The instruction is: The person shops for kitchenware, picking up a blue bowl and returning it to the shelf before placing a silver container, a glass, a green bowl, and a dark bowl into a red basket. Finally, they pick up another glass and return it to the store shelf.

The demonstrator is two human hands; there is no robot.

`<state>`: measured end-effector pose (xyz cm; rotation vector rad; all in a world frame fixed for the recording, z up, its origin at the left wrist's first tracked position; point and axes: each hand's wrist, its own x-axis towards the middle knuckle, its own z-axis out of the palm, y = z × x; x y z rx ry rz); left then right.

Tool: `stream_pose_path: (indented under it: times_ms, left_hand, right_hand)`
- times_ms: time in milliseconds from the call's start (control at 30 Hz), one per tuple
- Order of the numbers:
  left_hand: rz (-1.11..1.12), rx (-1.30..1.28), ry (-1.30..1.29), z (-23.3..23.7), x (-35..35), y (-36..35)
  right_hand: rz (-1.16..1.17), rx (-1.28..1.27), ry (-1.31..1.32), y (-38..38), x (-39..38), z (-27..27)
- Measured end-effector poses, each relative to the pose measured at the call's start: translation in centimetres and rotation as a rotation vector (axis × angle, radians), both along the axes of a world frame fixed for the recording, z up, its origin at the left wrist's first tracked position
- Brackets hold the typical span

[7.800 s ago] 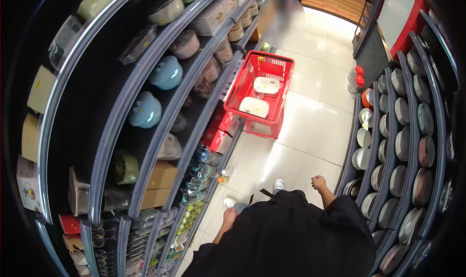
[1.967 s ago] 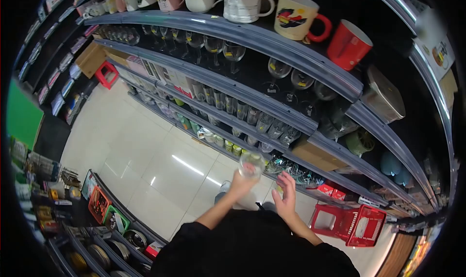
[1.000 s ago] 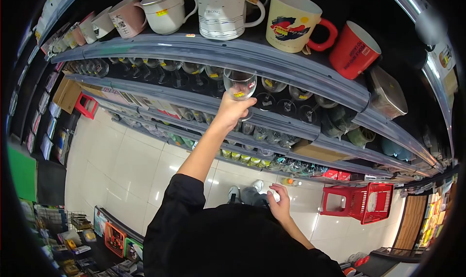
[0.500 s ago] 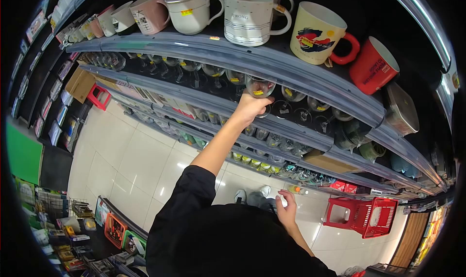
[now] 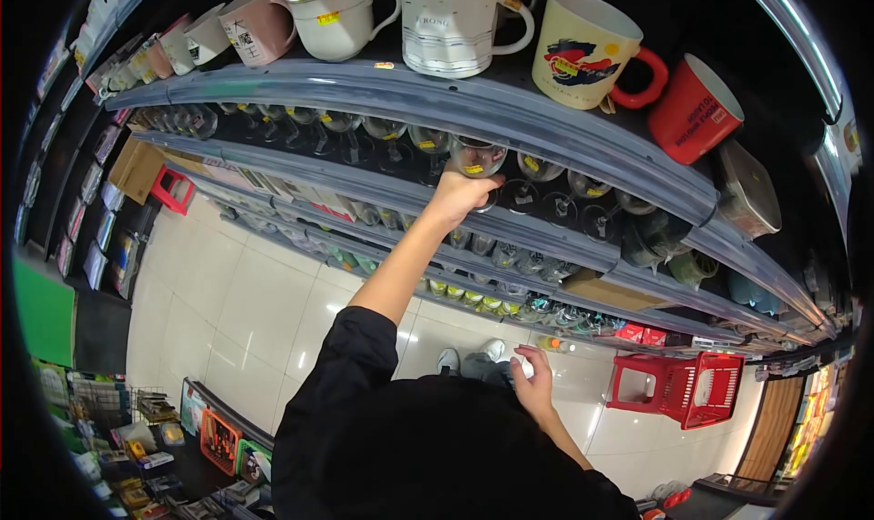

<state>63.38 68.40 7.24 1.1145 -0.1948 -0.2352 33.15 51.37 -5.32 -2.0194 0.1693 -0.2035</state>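
My left hand (image 5: pixel 458 195) is raised to the glass shelf (image 5: pixel 382 188) and is closed around a clear wine glass (image 5: pixel 477 158) with a yellow sticker, its bowl just under the shelf rail above. Other stemmed glasses (image 5: pixel 583 188) stand in a row on both sides of it. My right hand (image 5: pixel 533 388) hangs low by my waist over the floor; it seems to hold a small pale object, though I cannot make out what.
Mugs (image 5: pixel 451 21) line the top shelf, with a red mug (image 5: pixel 694 112) at the right. Lower shelves hold tumblers and small jars. A red basket on a red stool (image 5: pixel 683 388) stands on the tiled floor at the right. More racks (image 5: pixel 209 429) run behind me.
My left arm lifted the glass from waist height up to the stemware shelf and has pushed it in under the rail. My right hand dropped back to my side.
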Motion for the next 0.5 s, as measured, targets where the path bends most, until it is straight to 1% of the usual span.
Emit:
stream_pose_path:
  times_ms: [400,467,500]
  left_hand:
    - [-0.011,0.046,-0.032,0.4,0.4,0.0]
    - [-0.065,0.089,-0.018,0.7,0.5,0.0]
    - [-0.067,0.090,-0.020,0.6,0.7,0.0]
  right_hand:
    - [0.018,-0.020,0.012,0.5,-0.4,0.0]
    - [0.018,-0.010,0.009,0.7,-0.4,0.4]
    - [0.009,0.013,0.056,0.9,-0.4,0.8]
